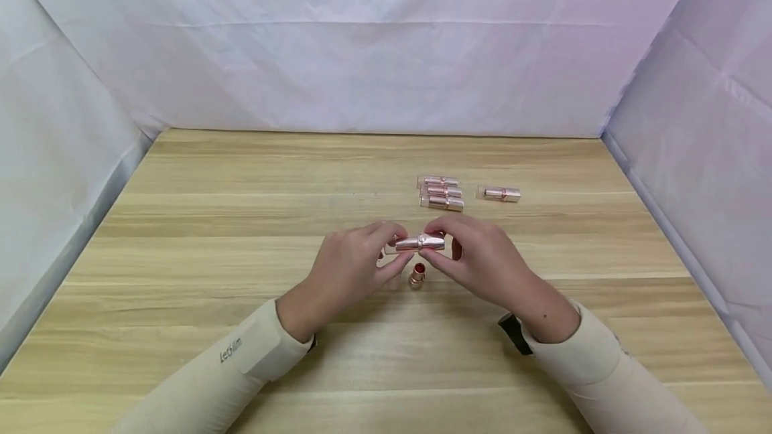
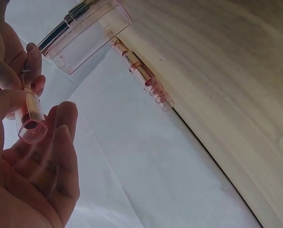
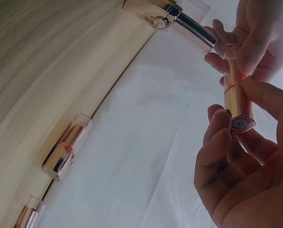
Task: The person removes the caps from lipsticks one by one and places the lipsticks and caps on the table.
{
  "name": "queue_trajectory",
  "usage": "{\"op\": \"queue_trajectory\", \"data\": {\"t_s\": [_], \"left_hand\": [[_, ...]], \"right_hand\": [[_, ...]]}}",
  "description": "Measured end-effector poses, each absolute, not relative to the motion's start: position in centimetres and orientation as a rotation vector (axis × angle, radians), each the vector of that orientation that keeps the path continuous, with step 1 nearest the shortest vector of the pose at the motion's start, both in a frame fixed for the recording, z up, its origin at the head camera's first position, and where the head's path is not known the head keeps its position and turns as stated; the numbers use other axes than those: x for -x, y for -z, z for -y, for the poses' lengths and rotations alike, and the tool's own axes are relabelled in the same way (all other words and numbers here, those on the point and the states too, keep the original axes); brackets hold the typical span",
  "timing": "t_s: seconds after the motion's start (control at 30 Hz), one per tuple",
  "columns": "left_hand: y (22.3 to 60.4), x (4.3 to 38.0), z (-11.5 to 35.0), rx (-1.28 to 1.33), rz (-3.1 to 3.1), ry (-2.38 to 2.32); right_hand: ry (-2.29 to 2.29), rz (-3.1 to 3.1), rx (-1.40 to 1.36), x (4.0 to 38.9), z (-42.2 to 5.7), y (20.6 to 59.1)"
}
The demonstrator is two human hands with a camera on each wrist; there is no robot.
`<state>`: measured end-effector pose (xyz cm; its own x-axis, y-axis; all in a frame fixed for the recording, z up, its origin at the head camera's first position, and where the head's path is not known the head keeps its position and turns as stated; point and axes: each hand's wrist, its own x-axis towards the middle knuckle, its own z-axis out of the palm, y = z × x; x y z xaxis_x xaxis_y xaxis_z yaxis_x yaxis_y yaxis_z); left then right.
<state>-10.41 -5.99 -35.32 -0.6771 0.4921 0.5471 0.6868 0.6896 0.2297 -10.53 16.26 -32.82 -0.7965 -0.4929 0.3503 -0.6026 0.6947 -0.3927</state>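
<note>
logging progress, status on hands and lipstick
Left hand, right hand gripping shiny rose-gold, clear-ended lipstick tube. Uncapped rose-gold tube standing close by, might get knocked.

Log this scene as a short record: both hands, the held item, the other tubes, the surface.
Left hand: pinches the held tube at its clear-capped end
Right hand: pinches its metallic base end
Held tube: roughly level, above the table
Standing tube: upright, uncapped
Loose clear cap: beside the standing tube
Three tubes: lying side by side
Lone tube: lying right of those three
Surface: wood-grain table
</note>
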Motion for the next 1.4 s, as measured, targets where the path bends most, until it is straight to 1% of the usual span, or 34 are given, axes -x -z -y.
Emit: {"op": "queue_trajectory", "data": {"t_s": [0.67, 1.17, 1.4], "left_hand": [[35.1, 10.3, 6.3, 0.978, 2.423, 0.604], [35.3, 10.2, 6.5, 0.941, 2.425, 0.602], [35.3, 10.3, 6.7, 0.898, 2.418, 0.598]], "right_hand": [[-0.798, 2.611, -1.12, 10.6, -16.8, 32.3], [-0.802, 2.653, -1.09, 10.4, -17.2, 32.2], [-0.702, 2.678, -1.079, 10.6, -17.2, 32.3]]}}
